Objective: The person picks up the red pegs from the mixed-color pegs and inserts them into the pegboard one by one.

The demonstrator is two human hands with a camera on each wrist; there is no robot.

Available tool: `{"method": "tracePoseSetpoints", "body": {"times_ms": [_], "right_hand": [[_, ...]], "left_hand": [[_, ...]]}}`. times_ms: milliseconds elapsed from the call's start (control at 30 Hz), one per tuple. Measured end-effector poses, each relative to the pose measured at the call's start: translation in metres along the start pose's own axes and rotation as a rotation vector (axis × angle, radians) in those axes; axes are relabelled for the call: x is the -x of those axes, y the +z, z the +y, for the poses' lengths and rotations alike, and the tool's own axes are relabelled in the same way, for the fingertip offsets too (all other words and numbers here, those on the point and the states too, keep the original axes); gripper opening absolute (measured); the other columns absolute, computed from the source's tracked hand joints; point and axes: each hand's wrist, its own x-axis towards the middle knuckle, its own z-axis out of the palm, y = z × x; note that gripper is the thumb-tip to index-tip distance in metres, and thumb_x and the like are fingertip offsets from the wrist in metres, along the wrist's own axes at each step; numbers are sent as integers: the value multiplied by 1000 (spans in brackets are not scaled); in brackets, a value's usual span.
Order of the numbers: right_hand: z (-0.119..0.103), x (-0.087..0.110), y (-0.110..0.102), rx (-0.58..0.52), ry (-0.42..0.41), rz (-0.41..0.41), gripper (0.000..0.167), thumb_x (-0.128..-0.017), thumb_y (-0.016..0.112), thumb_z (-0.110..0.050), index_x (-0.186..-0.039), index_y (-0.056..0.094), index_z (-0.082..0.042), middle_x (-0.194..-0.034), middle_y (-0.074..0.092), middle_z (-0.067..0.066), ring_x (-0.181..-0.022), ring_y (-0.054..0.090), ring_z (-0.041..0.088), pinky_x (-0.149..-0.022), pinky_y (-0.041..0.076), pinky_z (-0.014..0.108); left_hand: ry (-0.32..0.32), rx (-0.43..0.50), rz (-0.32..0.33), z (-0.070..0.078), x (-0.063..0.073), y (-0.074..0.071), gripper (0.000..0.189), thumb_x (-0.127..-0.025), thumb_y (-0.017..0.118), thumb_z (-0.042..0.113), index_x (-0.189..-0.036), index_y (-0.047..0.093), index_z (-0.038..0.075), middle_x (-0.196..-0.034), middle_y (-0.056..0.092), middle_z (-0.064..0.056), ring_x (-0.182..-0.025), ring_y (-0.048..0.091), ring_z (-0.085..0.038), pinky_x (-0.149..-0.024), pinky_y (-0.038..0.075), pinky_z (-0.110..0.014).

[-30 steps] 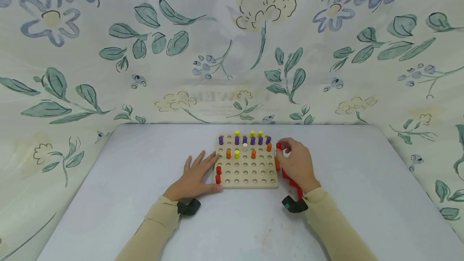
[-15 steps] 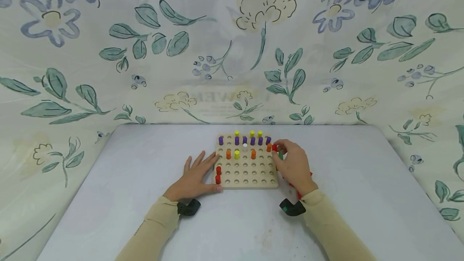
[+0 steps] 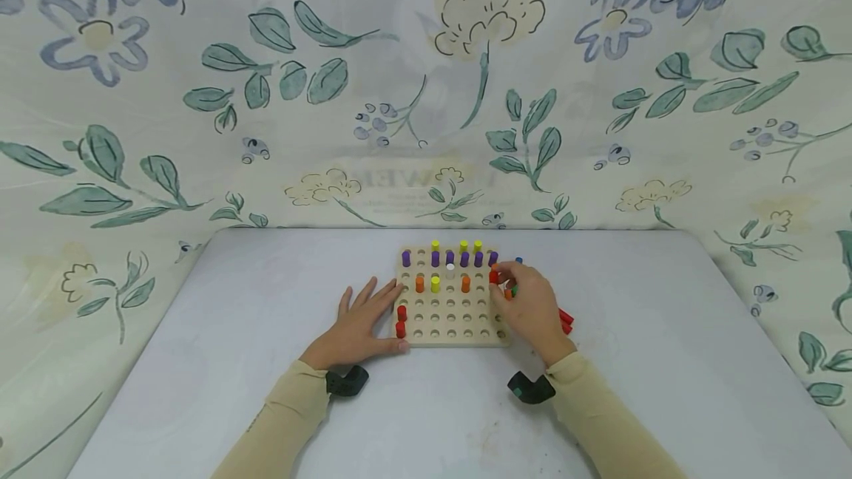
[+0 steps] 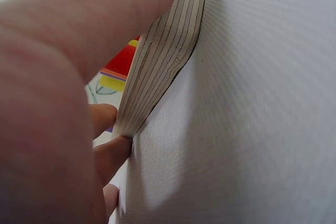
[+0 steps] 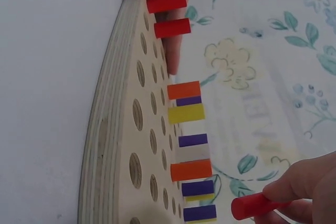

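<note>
A pale wooden pegboard (image 3: pixel 442 324) with rows of round holes lies on the table. My left hand (image 3: pixel 356 327) rests at its left side, fingers spread along the edge and thumb at the near corner. Between thumb and fingertips, my right hand (image 3: pixel 532 309) pinches a red peg (image 5: pixel 252 205), held over the right part of the board. Two red pegs (image 3: pixel 401 329) stand in the left column. Further back stand orange pegs (image 3: pixel 465 284), yellow pegs (image 3: pixel 435 284), a white peg (image 3: pixel 450 270) and a row of purple pegs (image 3: pixel 406 259).
Right of the board lie loose pegs, partly hidden by the right hand: red pegs (image 3: pixel 565 319), a blue peg (image 3: pixel 518 261), a green peg (image 3: pixel 515 291) and an orange peg (image 3: pixel 509 294). A flowered cloth (image 3: pixel 426 109) hangs behind the white table (image 3: pixel 426 412).
My right hand has moved left with the red peg, from beside the board to over its right part, uncovering some loose pegs. My left hand has stayed still.
</note>
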Motion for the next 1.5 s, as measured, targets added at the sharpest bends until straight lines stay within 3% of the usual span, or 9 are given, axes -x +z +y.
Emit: {"method": "tracePoseSetpoints", "body": {"times_ms": [367, 700, 1500], "right_hand": [[-1, 5, 5, -2, -34, 0, 30, -89, 73, -13, -117, 70, -2, -98, 68, 9, -88, 59, 26, -72, 53, 34], [-7, 6, 8, -2, -66, 16, 23, -87, 76, -12, -108, 71, -4, -95, 70, 8, -86, 60, 23, -73, 53, 36], [-14, 12, 17, -22, -111, -28, 23, -87, 78, -13, -108, 72, -7, -95, 69, 3, -86, 60, 19, -71, 53, 32]], "left_hand": [[-7, -1, -5, 1, 1, 0, 101, -82, 75, 56, -159, 29, 11, -165, 24, -11, -153, 2, -39, -116, -11, -65], [-1, -7, 1, 0, 1, -1, 100, -82, 76, 55, -159, 29, 10, -165, 25, -13, -153, 2, -41, -116, -10, -66], [-12, -5, -8, 0, 1, -1, 102, -82, 75, 57, -160, 28, 13, -166, 23, -11, -154, 1, -38, -116, -11, -65]]}}
